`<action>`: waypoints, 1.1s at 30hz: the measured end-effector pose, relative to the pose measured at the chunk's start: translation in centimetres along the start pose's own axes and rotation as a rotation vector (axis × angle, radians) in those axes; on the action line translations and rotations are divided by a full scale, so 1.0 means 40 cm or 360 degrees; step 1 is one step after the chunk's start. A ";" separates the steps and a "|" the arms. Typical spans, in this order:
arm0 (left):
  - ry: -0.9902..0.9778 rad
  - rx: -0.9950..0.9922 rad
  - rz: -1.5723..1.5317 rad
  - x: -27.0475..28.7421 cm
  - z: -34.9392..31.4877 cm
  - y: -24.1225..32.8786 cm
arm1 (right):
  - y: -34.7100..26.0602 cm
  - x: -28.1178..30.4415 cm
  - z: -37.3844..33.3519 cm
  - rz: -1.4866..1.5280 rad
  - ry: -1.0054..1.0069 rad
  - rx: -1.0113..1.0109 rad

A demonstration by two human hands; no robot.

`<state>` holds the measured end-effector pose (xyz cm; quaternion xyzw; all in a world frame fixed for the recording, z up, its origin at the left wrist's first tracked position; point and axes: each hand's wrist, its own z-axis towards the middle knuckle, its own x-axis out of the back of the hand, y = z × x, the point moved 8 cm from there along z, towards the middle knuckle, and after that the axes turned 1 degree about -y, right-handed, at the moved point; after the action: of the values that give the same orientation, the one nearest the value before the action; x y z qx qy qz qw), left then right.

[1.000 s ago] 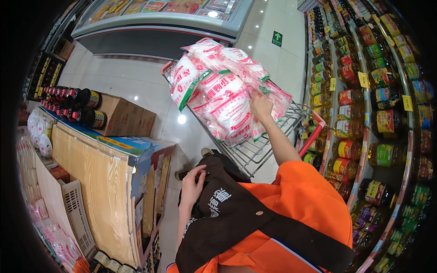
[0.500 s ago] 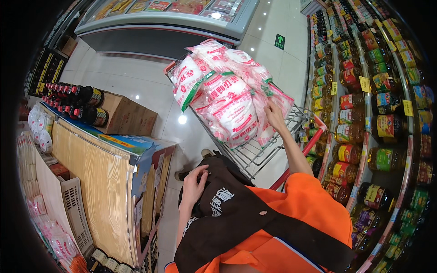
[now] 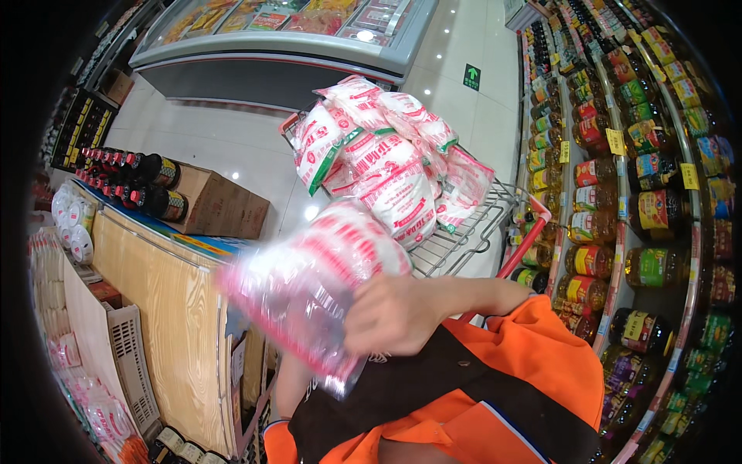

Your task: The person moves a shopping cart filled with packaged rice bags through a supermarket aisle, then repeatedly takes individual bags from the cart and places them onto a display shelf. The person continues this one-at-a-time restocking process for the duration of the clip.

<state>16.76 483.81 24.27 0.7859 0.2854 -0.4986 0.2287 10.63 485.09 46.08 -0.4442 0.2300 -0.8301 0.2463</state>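
My right hand (image 3: 390,313) is closed on the clear end of a white plastic bag with red print (image 3: 325,255), which has a pink edge and is smeared by motion. It hangs in front of my apron, left of the hand. My left forearm (image 3: 290,384) shows at the lower middle, but its hand is hidden behind this bag. Beyond lies a heap of similar red-and-white bags (image 3: 394,178), some with green edges, piled in a wire shopping cart (image 3: 464,236). What fills the bags looks white; I cannot tell its kind.
The cart's red handle (image 3: 525,243) points to the right shelf (image 3: 618,232), lined with oil bottles. On the left stands a wooden display (image 3: 166,309) carrying dark bottles (image 3: 151,182) and a cardboard box (image 3: 220,205). A chest freezer (image 3: 270,58) stands at the back.
My right hand has lifted a bag off the cart's pile and swung it left toward my body. My left hand, visible before, is now behind that bag.
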 end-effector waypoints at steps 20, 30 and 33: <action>-0.0080 -0.1844 -0.0271 0.004 -0.621 0.242 | 0.257 -0.492 0.261 0.2982 0.0430 -0.1495; -0.0013 -0.2217 -0.0358 0.134 -1.010 0.312 | 0.166 -0.745 0.544 0.3040 0.0085 -0.1446; -0.0502 -0.2178 -0.0543 0.147 -1.107 0.335 | 0.144 -0.809 0.601 0.2876 -0.0034 -0.1563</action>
<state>56.73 503.82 37.53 0.3298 0.6159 -0.3446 0.6270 47.92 496.56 34.41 -0.1644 0.7902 -0.1450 0.5723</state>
